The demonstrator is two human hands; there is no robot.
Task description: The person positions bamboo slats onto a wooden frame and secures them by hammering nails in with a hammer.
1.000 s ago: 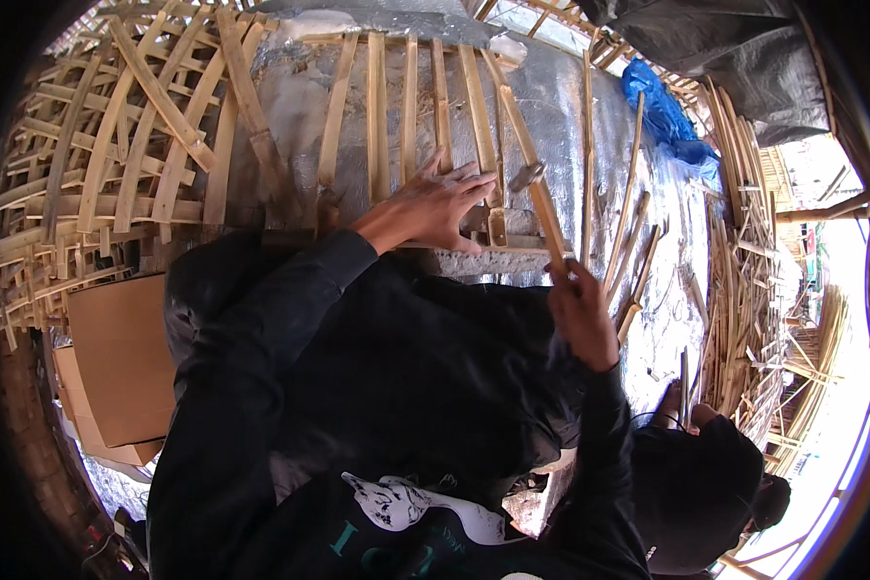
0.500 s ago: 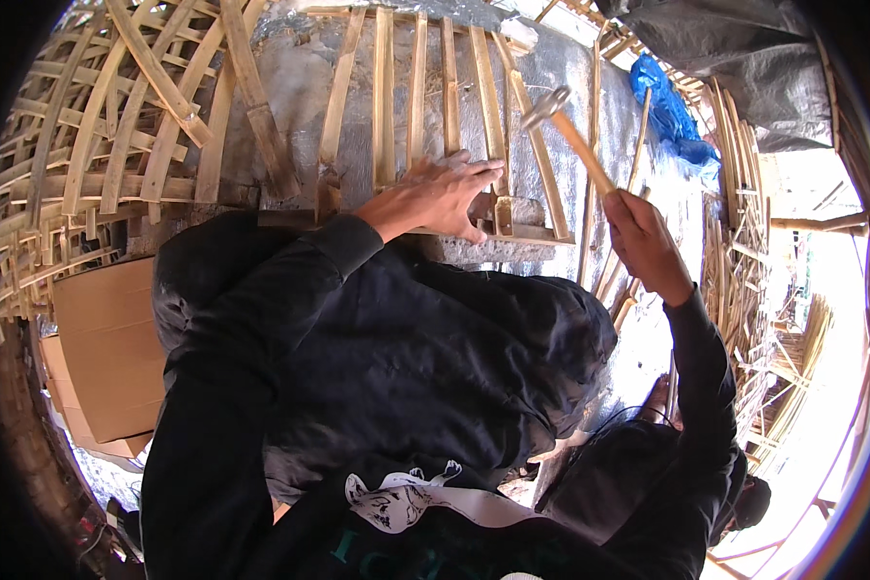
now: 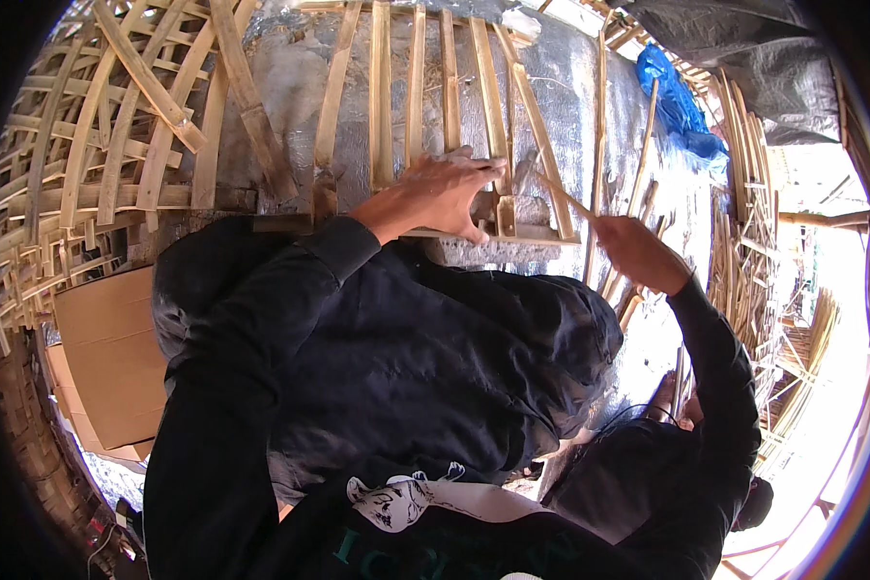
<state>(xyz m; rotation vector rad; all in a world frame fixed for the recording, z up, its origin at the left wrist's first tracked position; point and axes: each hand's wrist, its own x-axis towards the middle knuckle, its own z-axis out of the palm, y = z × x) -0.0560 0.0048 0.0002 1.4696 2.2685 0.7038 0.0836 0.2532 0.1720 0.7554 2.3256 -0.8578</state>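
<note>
My left hand (image 3: 433, 193) presses over a row of pale bamboo slats. Its fingers rest at a slat (image 3: 487, 87) and its thumb reaches down to the crosswise strip (image 3: 541, 236), a gap between them; what lies under the palm is hidden. My right hand (image 3: 638, 253) is closed round the wooden handle of a hammer (image 3: 568, 197). The hammer points left, its head low beside the left fingertips and blurred by motion. A grey block (image 3: 528, 215) sits under the slats' near ends.
Woven bamboo lattice (image 3: 116, 116) stands at the left, above a cardboard box (image 3: 111, 358). A blue plastic sheet (image 3: 675, 101) and bundled bamboo strips (image 3: 739, 251) lie to the right. Shiny grey sheeting (image 3: 295, 97) spreads beneath the slats. Part of another person (image 3: 609, 474) shows at lower right.
My right hand has brought the hammer down from its raised position, so the head is lower and nearer the slats. My left hand stays almost where it was.
</note>
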